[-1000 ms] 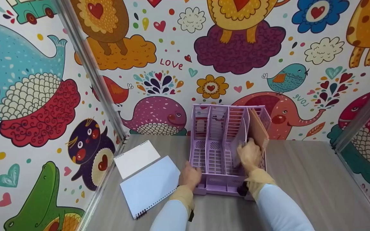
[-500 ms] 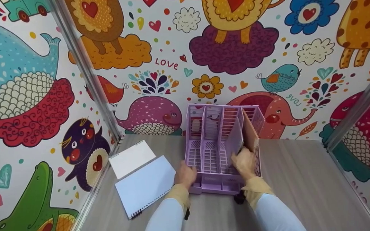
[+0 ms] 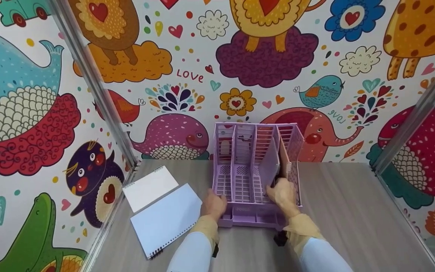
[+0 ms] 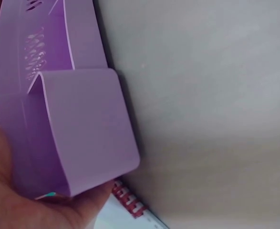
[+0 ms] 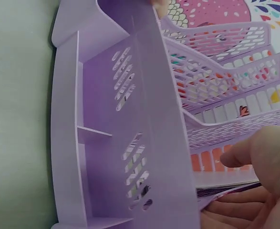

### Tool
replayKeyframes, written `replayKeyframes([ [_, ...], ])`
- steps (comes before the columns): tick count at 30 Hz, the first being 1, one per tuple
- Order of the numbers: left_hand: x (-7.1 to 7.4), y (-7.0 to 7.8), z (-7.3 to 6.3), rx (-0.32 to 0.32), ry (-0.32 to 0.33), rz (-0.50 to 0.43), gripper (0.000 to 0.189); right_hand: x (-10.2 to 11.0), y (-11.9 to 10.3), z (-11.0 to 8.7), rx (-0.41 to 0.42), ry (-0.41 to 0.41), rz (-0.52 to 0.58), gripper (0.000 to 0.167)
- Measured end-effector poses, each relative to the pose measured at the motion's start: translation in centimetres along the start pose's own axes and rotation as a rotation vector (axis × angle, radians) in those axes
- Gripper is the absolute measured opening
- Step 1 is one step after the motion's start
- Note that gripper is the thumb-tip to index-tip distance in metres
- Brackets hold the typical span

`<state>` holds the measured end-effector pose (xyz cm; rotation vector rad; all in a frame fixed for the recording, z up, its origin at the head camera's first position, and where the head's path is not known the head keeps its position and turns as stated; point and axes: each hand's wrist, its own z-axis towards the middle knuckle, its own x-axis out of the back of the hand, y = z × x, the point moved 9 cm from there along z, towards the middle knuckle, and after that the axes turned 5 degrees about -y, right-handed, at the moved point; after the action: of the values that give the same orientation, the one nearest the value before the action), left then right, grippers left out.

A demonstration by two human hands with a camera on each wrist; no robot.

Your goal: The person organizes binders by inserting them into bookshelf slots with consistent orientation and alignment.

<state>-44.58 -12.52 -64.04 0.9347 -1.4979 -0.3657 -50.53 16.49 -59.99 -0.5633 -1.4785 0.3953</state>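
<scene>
A purple desktop file rack (image 3: pixel 223 185) with upright slots and a front tray stands on the table before me. My left hand (image 3: pixel 214 205) grips its front left corner; the left wrist view shows the thumb and fingers on either side of the corner. In one slot toward the right stands a lilac-looking notebook (image 3: pixel 269 162). My right hand (image 3: pixel 282 192) holds its lower front edge, with the thumb on the left face and the fingers mostly hidden behind. A brown board or book (image 3: pixel 284 156) stands just right of it.
A white spiral notepad (image 3: pixel 150 188) and a larger pale blue spiral notebook (image 3: pixel 166 219) lie flat at the left of the rack. A printed wall panel (image 3: pixel 172 94) rises behind. The table (image 3: pixel 338 211) extends to the right.
The brown board has swung from a rightward lean to more upright. My right hand and the lilac notebook have shifted slightly within the rack. The head view has turned a little right.
</scene>
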Motion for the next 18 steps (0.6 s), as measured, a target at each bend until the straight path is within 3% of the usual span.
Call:
replayKeyframes([
  [6, -0.3, -0.4, 0.5, -0.045, 0.048, 0.008, 0.044, 1.4, -1.9, -2.3, -0.023, -0.086, -0.038, 0.036],
  [8, -1.0, -1.3, 1.8, -0.065, 0.070, 0.038, 0.044, 1.6, -2.2, -2.6, -0.016, -0.102, -0.054, 0.036],
  [13, -3.6, -4.2, 5.4, -0.070, 0.052, 0.073, 0.056, 2.2, -2.7, -3.3, -0.002, -0.088, -0.044, 0.034],
  [15, -4.0, -5.0, 6.2, -0.065, 0.030, 0.054, 0.062, 2.5, -3.0, -3.7, 0.005, -0.071, -0.038, 0.033],
  [17, -4.0, -5.3, 6.3, -0.076, 0.025, 0.049, 0.065, 2.7, -3.3, -4.0, 0.012, -0.057, -0.035, 0.034],
  [18, -3.6, -4.9, 5.6, -0.078, 0.012, 0.048, 0.067, 2.8, -3.5, -4.1, 0.014, -0.051, -0.031, 0.035],
])
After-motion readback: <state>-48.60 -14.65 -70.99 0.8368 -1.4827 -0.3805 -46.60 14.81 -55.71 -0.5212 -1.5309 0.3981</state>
